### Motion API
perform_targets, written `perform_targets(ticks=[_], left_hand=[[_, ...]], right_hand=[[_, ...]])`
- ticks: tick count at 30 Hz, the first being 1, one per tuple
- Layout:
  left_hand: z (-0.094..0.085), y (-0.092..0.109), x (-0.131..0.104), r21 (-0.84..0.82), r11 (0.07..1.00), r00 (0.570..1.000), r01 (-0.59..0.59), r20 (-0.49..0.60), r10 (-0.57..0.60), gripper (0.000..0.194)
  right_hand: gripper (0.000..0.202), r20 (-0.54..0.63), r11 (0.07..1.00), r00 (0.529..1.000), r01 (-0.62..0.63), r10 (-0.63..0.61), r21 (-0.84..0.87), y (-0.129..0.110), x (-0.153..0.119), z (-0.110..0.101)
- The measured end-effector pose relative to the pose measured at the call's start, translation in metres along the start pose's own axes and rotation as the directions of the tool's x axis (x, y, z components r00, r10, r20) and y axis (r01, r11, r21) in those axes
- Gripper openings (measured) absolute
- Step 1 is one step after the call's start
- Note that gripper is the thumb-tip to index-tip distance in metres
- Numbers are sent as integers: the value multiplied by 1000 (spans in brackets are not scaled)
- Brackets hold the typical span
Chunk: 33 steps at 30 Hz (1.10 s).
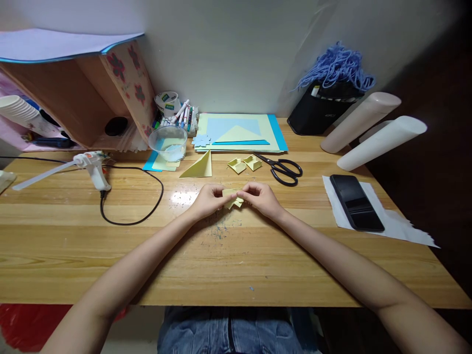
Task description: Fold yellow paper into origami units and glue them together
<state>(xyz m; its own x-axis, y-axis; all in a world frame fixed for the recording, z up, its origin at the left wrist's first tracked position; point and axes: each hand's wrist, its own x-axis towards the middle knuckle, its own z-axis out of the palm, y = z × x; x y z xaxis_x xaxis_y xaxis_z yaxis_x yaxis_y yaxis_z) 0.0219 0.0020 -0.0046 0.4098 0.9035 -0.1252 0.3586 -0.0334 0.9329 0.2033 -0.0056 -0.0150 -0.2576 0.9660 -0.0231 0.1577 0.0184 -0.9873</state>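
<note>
A small folded piece of pale yellow paper is held between my two hands above the wooden table. My left hand pinches its left side, thumb on top. The fingers of my right hand close on its right side. Just beyond lie two small folded yellow paper pieces, side by side. A larger folded yellow triangle stands to their left. Black-handled scissors rest to their right, blades pointing left.
A glue gun with its looping cable lies left, near a clear bowl and markers. Paper sheets are at the back. A phone, rolls and a black holder stand or lie right.
</note>
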Motion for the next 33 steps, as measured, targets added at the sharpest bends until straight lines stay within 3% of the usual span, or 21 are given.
perform_targets(ticks=[11, 19, 23, 27, 33], left_hand=[[-5, 2, -2, 32, 999, 998, -42, 53, 40, 31], [-10, 7, -2, 41, 994, 976, -102, 196, 92, 28], [-8, 5, -2, -92, 995, 987, -42, 152, 56, 28], [-6, 3, -1, -216, 976, 998, -17, 58, 31, 28], [-5, 4, -2, -197, 980, 999, 12, 38, -5, 30]], right_hand=[[30, 110, 996, 992, 75, -69, -53, -6, -3, -1], [35, 175, 991, 983, 76, -56, -111, -7, -8, 2], [36, 174, 995, 983, 65, -53, -69, -8, -6, 1], [31, 284, 998, 959, 41, -25, -51, -8, -5, -1], [35, 310, 994, 951, 27, 7, -105, -8, -4, -3]])
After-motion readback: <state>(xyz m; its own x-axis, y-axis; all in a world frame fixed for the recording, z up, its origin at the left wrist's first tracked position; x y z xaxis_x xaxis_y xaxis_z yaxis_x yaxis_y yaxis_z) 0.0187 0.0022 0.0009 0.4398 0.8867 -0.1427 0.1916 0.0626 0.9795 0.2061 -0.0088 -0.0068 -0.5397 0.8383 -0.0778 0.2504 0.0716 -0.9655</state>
